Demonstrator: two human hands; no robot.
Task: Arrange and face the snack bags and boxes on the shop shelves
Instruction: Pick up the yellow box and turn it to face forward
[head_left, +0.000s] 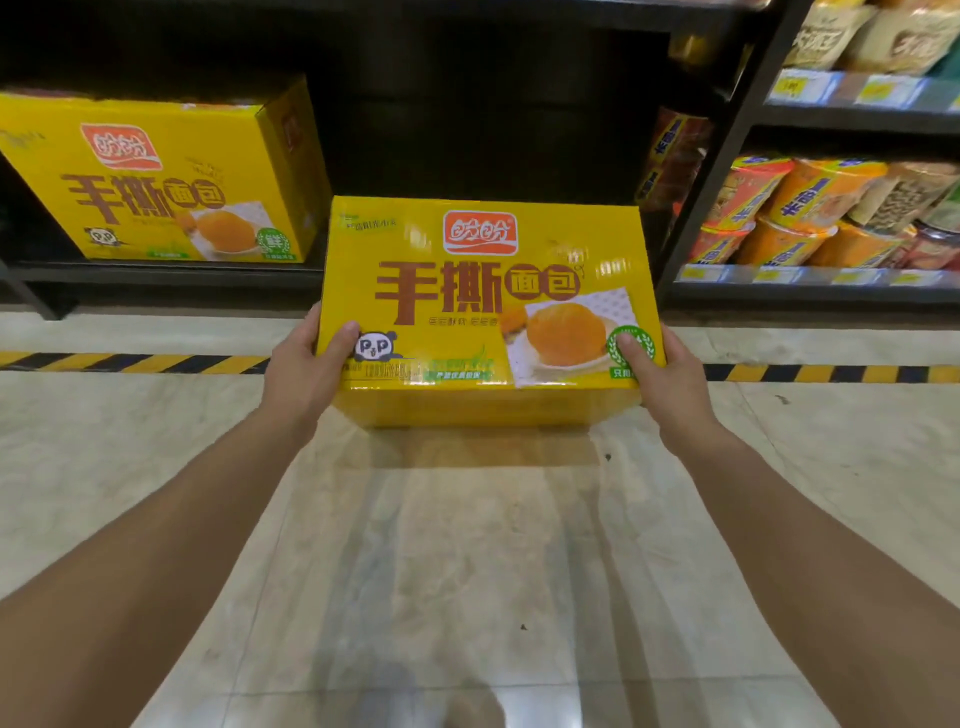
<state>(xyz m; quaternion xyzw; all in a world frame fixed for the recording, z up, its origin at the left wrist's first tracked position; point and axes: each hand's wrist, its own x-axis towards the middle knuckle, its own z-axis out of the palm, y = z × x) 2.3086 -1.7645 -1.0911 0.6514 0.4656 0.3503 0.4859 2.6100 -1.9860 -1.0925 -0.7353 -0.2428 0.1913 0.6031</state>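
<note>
Floor: pale marbled tiles (467, 571), glossy, with light reflected in them.
Floor marking: 1 yellow-and-black striped tape (130, 362), laid across the floor just before the shelving.
Left shelving (171, 275): black, dark inside.
Right shelving (727, 156): black frame, set at an angle; 2 price-label rails (810, 275) are fitted.

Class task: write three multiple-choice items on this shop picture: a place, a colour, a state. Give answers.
1. Where is the second box?
A. on the low shelf, left
B. on the floor
C. in a trolley

2. The floor tape is striped:
A. red and white
B. black and yellow
C. blue and white

3. The held box is gripped by:
A. one hand
B. no hand
C. both hands

Answers: 1 A, it stands on the shelf. 2 B, dark and yellow bars alternate. 3 C, left hand and right hand hold its ends.
</note>
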